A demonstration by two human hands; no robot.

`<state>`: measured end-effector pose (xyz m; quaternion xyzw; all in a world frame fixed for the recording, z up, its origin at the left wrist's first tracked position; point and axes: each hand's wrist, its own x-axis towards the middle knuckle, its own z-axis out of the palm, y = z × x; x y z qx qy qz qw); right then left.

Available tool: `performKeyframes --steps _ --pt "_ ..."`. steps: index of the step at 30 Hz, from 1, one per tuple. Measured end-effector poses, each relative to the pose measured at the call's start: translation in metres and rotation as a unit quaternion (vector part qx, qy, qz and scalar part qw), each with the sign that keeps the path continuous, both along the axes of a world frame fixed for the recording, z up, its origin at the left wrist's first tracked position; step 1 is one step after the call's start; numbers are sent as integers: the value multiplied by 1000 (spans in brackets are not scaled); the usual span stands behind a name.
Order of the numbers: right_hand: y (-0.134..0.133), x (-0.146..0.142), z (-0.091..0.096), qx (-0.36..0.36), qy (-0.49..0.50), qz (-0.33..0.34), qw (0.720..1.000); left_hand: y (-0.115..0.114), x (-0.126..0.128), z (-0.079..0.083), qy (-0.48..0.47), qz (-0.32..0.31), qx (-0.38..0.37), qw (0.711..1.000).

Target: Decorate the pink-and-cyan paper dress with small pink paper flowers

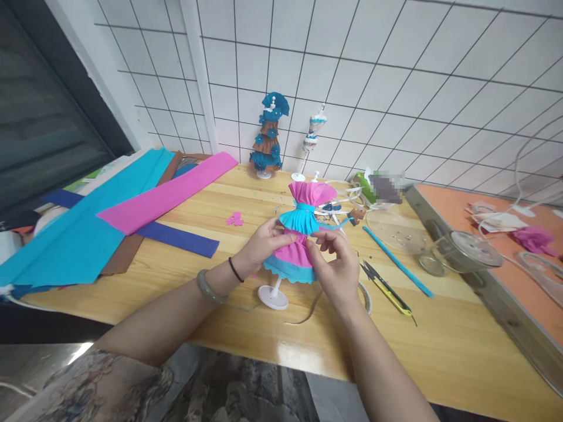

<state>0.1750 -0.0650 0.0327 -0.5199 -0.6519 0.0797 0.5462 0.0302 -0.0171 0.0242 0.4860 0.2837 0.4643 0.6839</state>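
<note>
A small mannequin on a white stand (273, 297) wears a pink and turquoise crepe paper dress (292, 252), slightly tilted over the wooden table. From the left, my left hand (266, 241) grips the dress, its thumb lying across the pink skirt below the turquoise pleats. My right hand (336, 266) pinches the skirt's right side, with thumb and forefinger close together near the waist. A turquoise band circles the upper part beneath a flared pink top. Just right of my right hand lie yellow-handled thread snips (387, 289).
Crepe paper sheets, including a pink strip (171, 192), cover the table's left. Two other mannequins, one in a blue and brown dress (267, 138), stand by the tiled wall. A turquoise strip (398, 261), clear jar (468, 251) and orange board (497, 234) are at right.
</note>
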Motion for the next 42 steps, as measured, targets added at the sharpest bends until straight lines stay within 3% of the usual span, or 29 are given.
performKeyframes --steps 6,11,17,31,42 --pt "3 8 -1 61 -81 -18 995 1 -1 0 17 -13 12 1000" --pt "1 9 2 93 -85 5 992 -1 -2 -1 31 -20 14 999" --pt "-4 9 3 83 -98 44 991 -4 -2 1 54 -22 20 998" --pt "-2 9 2 83 -76 27 993 -9 1 5 124 -1 66 990" --pt "-3 9 4 82 -62 31 994 -5 0 2 69 -18 20 997"
